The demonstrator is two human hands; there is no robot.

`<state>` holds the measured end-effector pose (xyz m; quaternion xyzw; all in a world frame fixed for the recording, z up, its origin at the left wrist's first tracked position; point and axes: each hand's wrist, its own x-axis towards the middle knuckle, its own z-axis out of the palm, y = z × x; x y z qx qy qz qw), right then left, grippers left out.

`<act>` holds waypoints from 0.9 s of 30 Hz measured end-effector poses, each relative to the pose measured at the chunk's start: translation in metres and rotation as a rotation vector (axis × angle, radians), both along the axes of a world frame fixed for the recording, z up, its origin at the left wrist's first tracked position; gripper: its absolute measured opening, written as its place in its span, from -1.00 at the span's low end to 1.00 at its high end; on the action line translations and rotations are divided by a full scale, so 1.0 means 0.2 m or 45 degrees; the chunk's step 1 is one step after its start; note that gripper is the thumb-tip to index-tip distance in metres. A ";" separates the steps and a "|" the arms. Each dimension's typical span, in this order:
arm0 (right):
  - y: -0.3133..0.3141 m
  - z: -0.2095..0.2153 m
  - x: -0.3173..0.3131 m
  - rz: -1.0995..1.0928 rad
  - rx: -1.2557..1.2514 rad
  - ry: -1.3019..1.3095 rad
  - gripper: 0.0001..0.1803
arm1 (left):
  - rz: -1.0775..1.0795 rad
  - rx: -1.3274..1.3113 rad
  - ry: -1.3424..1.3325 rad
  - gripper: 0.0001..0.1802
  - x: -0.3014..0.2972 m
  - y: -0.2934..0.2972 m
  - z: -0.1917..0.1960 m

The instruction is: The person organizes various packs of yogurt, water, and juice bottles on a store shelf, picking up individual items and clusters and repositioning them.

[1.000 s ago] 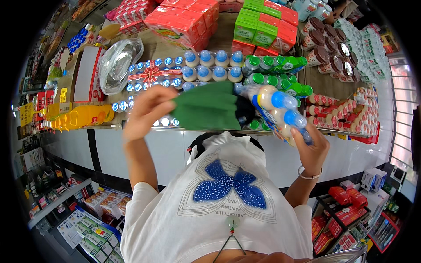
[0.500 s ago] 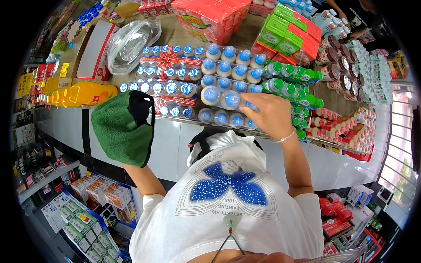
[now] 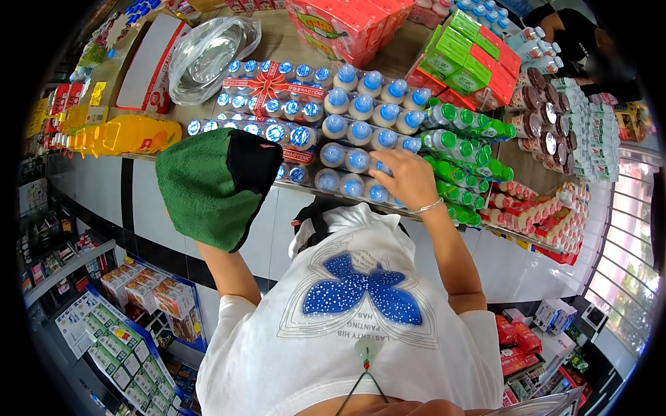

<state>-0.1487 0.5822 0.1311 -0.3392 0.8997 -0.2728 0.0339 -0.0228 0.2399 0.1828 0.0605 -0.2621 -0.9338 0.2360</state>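
Note:
A green fabric mitt with a black edge (image 3: pixel 208 184) covers my left hand, so its fingers are hidden. It hovers over the front edge of the rows of blue-foil-capped bottles (image 3: pixel 267 132), hiding some of them. My right hand (image 3: pixel 408 179) is among the small cream bottles with blue caps (image 3: pixel 357 132), set in clear-wrapped rows. Its thumb and fingers curl around a bottle in the second row from the front; the grip is partly hidden. Just right of that hand stand green-capped bottles (image 3: pixel 454 145).
Yellow drink bottles (image 3: pixel 132 135) stand at the left beside a carton (image 3: pixel 149 66) and a plastic-wrapped round tray (image 3: pixel 211 59). Red cartons (image 3: pixel 347 28) and green cartons (image 3: pixel 461 59) are behind. Brown-lidded jars (image 3: pixel 541 125) stand at right. Another person (image 3: pixel 576 41) is at far right.
The raised row of blue-capped bottles under my right hand has come down level with its neighbours. My mitted left hand has moved right, over the foil-capped bottles.

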 end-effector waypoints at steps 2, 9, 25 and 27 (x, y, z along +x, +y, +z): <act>0.02 0.05 -0.03 -0.061 -0.119 0.042 -0.73 | 0.000 0.000 -0.006 -0.46 -0.04 0.01 -0.01; 0.03 0.05 -0.22 -0.115 0.079 0.087 -0.63 | 0.086 -0.122 -0.137 -0.39 -0.09 0.06 -0.06; 0.00 0.19 -0.20 -0.105 -0.015 0.079 -0.65 | -0.351 0.560 0.091 -0.40 0.02 0.10 -0.23; 0.06 0.39 -0.15 -0.208 -0.154 0.107 -0.66 | -0.426 0.459 -0.052 -0.44 -0.01 0.14 -0.10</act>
